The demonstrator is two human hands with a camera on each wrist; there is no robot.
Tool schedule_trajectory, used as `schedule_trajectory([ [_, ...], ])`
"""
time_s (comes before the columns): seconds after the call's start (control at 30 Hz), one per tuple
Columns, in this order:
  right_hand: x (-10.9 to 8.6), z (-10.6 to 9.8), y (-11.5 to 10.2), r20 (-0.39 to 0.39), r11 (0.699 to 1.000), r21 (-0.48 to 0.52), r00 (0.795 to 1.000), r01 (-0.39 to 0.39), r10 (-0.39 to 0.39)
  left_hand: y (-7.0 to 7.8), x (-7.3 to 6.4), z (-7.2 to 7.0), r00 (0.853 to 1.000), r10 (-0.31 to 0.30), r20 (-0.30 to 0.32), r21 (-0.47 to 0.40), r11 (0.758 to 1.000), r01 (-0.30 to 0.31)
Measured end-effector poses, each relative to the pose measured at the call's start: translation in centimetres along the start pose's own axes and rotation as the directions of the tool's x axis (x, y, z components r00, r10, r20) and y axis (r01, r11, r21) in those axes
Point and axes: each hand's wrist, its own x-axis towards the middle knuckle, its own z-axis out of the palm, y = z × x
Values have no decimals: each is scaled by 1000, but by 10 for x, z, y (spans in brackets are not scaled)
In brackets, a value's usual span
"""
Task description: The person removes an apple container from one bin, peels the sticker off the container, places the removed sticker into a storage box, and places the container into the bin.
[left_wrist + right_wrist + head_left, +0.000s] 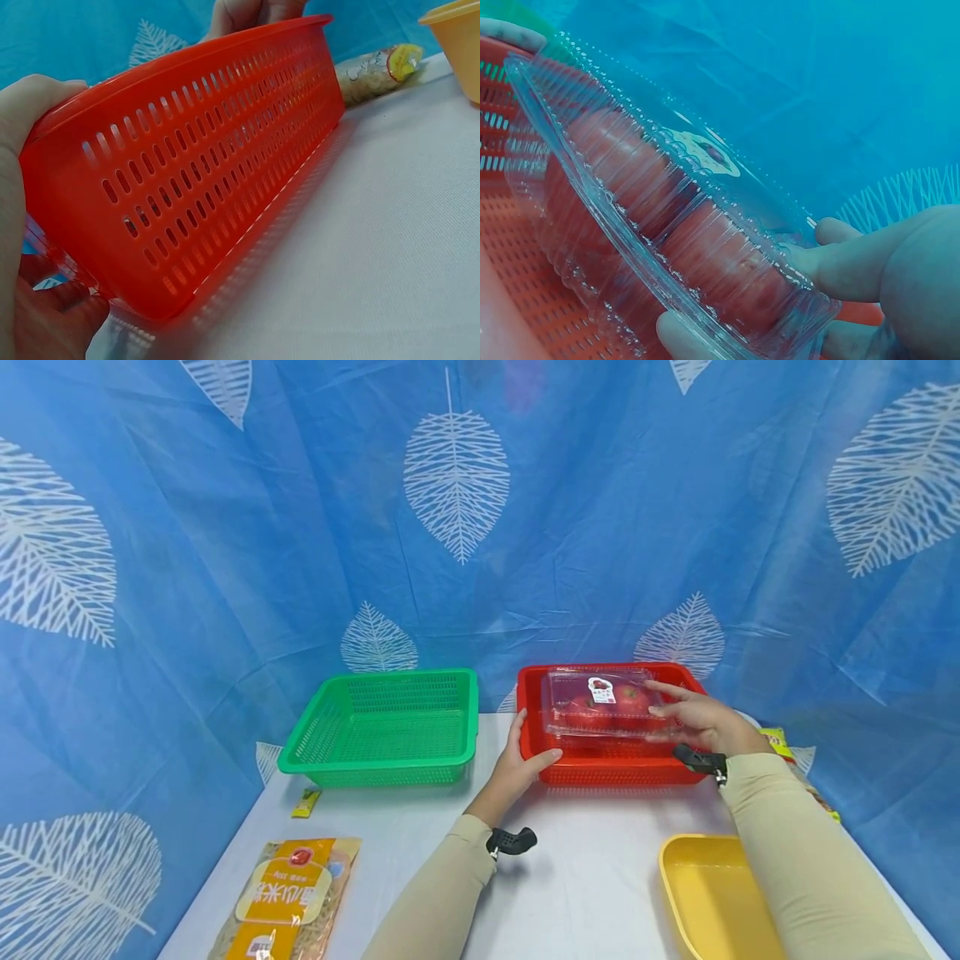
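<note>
My right hand grips the right end of a clear plastic box over the red basket. Inside the box are red tomatoes, and a white label is stuck on its lid. The right wrist view shows the box tilted, with fingers and thumb around its near end. At the basket's left front corner, my left hand holds the wall. Its thumb lies at the rim and its fingertips curl round the side low down.
A green basket stands to the left, a small yellow packet in front of it. Nearer lies a noodle bag. A yellow tub is at the right front, and a yellow bag shows beyond my right arm. A blue curtain hangs behind.
</note>
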Motion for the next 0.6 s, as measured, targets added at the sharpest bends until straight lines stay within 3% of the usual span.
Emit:
schedule_trajectory([
  [0.6,-3,14,-10,28,998,-50,999,41,-40,0,1,-2,1000,0,-7,31,1000,0],
])
